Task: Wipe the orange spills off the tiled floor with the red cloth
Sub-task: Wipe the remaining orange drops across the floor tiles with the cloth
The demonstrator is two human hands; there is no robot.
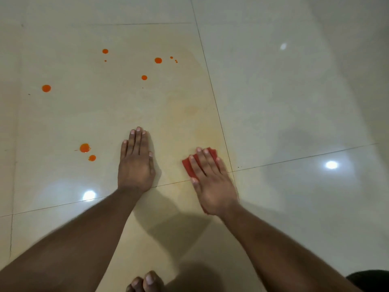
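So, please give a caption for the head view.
Right hand presses red cloth on tiled floor; left hand rests flat; orange spills remain.

My single head camera looks steeply down and forward at the glossy cream tiled floor [284, 91], fairly close. My forearms enter from six o'clock, my bare toes [145, 281] sit at the bottom edge; no second view overlaps.

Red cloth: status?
Right hand flat on red cloth. Left hand flat on floor. Orange spills remain left. Nothing blocking.
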